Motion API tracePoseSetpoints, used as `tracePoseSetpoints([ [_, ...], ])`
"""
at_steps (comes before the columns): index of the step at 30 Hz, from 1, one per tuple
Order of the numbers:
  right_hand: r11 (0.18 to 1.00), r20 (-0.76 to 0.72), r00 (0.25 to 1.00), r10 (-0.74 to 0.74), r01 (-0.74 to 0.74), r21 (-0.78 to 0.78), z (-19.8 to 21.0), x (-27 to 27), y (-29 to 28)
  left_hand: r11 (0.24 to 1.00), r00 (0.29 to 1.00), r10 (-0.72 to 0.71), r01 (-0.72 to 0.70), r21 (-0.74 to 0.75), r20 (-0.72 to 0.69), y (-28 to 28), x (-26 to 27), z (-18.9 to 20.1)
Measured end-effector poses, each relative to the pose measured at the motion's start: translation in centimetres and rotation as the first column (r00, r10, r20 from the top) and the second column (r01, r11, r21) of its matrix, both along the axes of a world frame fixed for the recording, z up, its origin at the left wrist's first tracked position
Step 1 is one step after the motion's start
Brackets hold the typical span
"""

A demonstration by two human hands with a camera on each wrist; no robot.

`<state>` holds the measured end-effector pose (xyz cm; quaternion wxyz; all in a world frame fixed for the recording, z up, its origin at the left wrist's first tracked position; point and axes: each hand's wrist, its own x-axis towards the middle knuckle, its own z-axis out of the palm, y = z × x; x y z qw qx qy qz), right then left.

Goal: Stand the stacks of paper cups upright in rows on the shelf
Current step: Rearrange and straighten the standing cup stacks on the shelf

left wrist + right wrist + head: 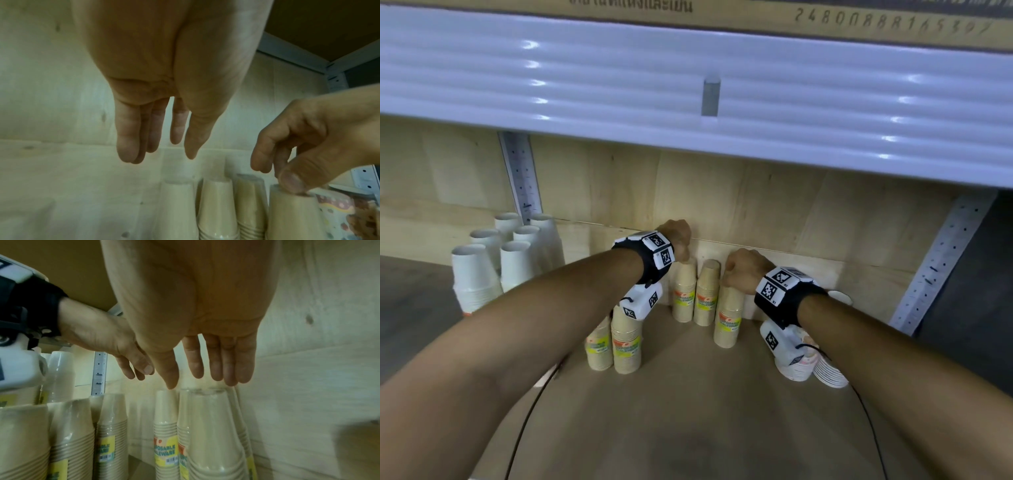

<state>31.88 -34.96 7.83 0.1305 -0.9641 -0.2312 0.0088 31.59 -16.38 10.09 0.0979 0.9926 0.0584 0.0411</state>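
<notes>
Hands over upright tan cup stacks [728, 317], left hand [677, 236] relaxed, right hand [744, 270] fingertips touching stack top.

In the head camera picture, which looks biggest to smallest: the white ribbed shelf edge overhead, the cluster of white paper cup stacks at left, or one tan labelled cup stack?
1. White ribbed shelf edge, though nearest the camera.
2. Cluster of white paper cup stacks.
3. Tan labelled cup stack.

Under my fingertips [230, 378] I see tan cup stacks [728, 317] with yellow-green labels. Left of them, white cup stacks [472, 274]; right, seemingly dotted pink cups [337, 209].
</notes>
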Motion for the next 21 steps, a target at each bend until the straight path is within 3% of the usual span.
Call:
tracePoseSetpoints([
  [11,0.991,0.065,0.991,0.121,-0.124,0.044,2.4,-3.8,5.9,0.998,0.998,0.043,-0.045,0.051,0.041,5.7,-5.8,3.8],
  [16,0.979,0.035,0.979,0.200,-0.202,0.039,2.3,-6.4,9.1,0.994,0.997,0.080,-0.079,0.077,-0.013,8.2,-8.2,3.3],
  [21,0.961,-0.021,0.962,0.271,-0.269,0.066,1.9,-9.0,11.2,0.973,0.991,0.122,-0.107,0.203,-0.062,10.1,-10.0,1.2],
])
